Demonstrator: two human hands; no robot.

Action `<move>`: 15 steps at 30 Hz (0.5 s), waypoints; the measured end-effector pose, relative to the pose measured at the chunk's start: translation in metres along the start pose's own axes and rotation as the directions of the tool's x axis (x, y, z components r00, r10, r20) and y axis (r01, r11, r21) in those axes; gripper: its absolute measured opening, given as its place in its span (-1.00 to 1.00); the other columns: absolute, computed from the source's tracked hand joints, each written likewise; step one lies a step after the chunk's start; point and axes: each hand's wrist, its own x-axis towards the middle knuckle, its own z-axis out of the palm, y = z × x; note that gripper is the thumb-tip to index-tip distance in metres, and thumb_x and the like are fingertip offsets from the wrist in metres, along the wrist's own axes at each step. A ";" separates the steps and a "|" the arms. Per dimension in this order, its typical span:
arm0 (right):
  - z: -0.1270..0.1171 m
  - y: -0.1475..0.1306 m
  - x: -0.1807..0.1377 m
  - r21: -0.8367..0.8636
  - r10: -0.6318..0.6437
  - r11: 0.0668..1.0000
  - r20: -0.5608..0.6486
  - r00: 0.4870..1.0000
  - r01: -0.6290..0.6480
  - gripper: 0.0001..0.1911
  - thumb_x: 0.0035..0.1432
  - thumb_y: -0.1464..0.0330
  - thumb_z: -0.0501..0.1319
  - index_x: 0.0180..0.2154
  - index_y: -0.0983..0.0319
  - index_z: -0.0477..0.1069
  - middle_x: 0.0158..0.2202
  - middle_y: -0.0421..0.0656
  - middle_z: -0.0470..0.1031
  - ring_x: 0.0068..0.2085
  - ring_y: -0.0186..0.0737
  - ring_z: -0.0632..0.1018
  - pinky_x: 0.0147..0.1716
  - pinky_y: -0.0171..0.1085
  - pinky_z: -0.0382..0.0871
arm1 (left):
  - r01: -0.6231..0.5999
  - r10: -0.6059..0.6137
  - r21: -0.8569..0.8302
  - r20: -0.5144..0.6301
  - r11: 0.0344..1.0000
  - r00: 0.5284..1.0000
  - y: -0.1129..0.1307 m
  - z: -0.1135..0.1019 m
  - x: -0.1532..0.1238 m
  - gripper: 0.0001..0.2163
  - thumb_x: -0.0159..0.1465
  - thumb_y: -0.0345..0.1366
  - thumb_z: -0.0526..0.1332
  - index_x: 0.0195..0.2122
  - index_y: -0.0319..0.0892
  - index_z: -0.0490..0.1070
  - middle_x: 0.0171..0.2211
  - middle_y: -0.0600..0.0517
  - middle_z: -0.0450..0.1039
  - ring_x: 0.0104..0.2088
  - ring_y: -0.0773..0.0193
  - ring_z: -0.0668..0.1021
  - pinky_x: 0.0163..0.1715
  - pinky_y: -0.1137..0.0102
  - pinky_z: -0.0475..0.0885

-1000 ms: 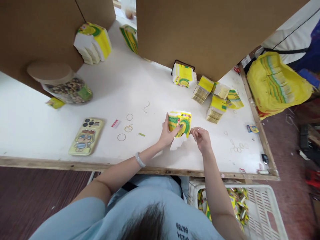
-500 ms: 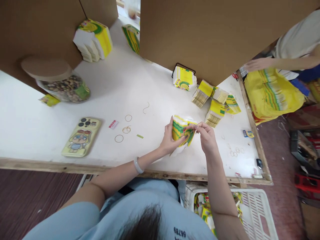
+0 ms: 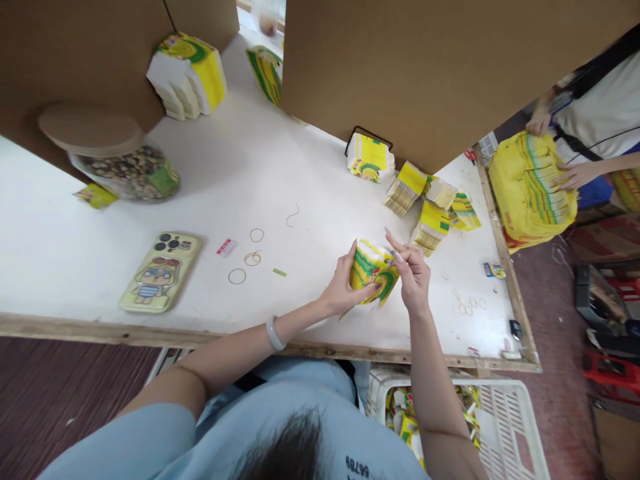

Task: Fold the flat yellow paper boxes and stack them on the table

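Note:
In my left hand [image 3: 347,280] is a stack of yellow-and-green printed packets [image 3: 367,267], the thumb across its printed front and the fingers behind it. At the stack's right edge is my right hand [image 3: 414,270]. Its index finger points up and away from the thumb, with the other fingers curled and nothing visible between them. Whether the thumb touches the stack I cannot tell. Just beyond that hand are bundled stacks of similar packets [image 3: 429,230], and another bundle [image 3: 406,183] lies farther back. Thin rubber bands [image 3: 253,258] lie to the left.
A phone [image 3: 157,273] and a lidded jar [image 3: 133,170] occupy the left side of the white table [image 3: 240,173]. Cardboard panels [image 3: 380,67] stand at the back. A white crate [image 3: 505,413] sits below the front edge. At right, another person's hands touch a yellow bundle [image 3: 530,187].
My right index finger has lifted off the stack's upper edge. The stack and my left hand have shifted slightly right. The other person's hands have moved on the yellow bundle.

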 end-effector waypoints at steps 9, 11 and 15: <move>-0.016 0.019 -0.011 -0.018 -0.115 0.993 0.017 0.993 0.116 -0.56 0.41 0.28 0.03 0.22 -0.01 0.46 0.33 -0.17 0.44 0.47 -0.11 0.25 0.44 0.21 0.14 | -0.053 0.052 -0.001 0.158 0.999 0.986 0.008 -0.006 0.000 0.01 0.06 -0.18 0.52 0.49 -0.03 0.05 0.21 -0.20 0.33 0.34 -0.22 0.33 0.39 -0.07 0.22; -0.020 0.018 -0.009 0.012 -0.109 0.994 0.026 0.994 0.109 -0.59 0.43 0.26 0.07 0.20 0.00 0.48 0.30 -0.15 0.47 0.40 -0.11 0.38 0.40 0.15 0.25 | -0.022 0.027 -0.031 0.182 0.999 0.983 0.010 -0.009 -0.001 -0.02 0.04 -0.20 0.53 0.47 0.04 0.12 0.20 -0.16 0.37 0.33 -0.22 0.36 0.38 -0.08 0.25; -0.031 0.005 -0.013 0.040 -0.117 0.992 0.024 0.993 0.116 -0.70 0.35 0.33 0.25 0.06 0.00 0.60 0.14 -0.15 0.63 0.19 -0.06 0.61 0.22 0.10 0.51 | 0.031 -0.013 -0.073 0.237 0.997 0.971 0.015 -0.014 -0.005 -0.07 -0.03 -0.27 0.57 0.39 0.09 0.27 0.19 -0.12 0.43 0.30 -0.21 0.43 0.37 -0.09 0.28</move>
